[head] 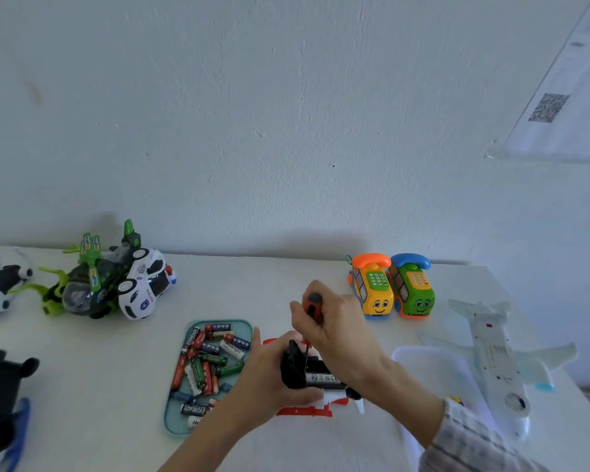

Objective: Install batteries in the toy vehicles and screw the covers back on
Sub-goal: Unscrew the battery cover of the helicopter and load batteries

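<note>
Batteries (215, 362) in tray (171, 424) — left of held toy (307, 376).

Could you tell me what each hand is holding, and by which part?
Right hand grips the red-and-black screwdriver by its handle; left hand holds the upturned red-and-black toy vehicle by its side.

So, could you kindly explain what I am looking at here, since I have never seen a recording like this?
There is no machine: a person wears a camera on the head, looking down at both hands. The left hand steadies an upturned red and black toy on the white table. The right hand has its grip round a screwdriver, tip down into the toy. A tray of batteries lies to the left. Further off stand two phone buses, a white plane, a police car and a green toy.
</note>
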The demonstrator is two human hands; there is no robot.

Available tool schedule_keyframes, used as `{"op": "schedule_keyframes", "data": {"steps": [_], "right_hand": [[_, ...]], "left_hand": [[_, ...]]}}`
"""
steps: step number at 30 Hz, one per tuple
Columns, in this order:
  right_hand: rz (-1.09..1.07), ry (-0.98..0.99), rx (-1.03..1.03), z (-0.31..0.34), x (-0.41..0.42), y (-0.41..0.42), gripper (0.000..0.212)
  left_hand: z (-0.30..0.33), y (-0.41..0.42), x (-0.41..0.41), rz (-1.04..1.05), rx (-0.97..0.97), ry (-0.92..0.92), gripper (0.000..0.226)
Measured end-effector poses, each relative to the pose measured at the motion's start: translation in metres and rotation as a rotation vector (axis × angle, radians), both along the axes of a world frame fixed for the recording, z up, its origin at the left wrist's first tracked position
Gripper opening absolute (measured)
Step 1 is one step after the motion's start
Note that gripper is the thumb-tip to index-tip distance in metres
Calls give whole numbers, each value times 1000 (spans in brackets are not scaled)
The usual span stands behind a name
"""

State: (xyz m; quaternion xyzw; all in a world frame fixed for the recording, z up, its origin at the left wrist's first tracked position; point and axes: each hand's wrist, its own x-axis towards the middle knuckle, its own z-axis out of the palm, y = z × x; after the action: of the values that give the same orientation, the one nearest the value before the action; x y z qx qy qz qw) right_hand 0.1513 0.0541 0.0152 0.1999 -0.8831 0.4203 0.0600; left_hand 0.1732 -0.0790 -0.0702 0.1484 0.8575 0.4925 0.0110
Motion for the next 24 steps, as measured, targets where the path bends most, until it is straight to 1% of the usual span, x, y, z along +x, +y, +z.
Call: {"op": "schedule_keyframes", "data": {"steps": [7,10,14,17,19,20,21,24], "right_hand": [[80,-16,103,6,-13,-6,25],[116,-16,113,11,-12,-7,25],[147,33,127,20,-9,-10,22],[84,71,52,28,-4,-2,28],[-8,59,-60,36,-2,9,33],[-36,57,-78,39,-2,16,35],[-45,64,-40,41,-1,23,36],[28,-8,268,33,3,34,31]], "left_hand": [[0,-1,1,-22,0,-37,51],[0,0,2,-44,8,-40,47],[2,1,1,-58,7,-28,42],[2,2,-1,-58,-31,15,42],[0,0,-2,-48,-47,49,50],[-2,0,-2,-42,-52,63,55],[-3,-1,-2,-37,-48,73,58],[-3,-2,-2,-43,-16,74,58]]}}
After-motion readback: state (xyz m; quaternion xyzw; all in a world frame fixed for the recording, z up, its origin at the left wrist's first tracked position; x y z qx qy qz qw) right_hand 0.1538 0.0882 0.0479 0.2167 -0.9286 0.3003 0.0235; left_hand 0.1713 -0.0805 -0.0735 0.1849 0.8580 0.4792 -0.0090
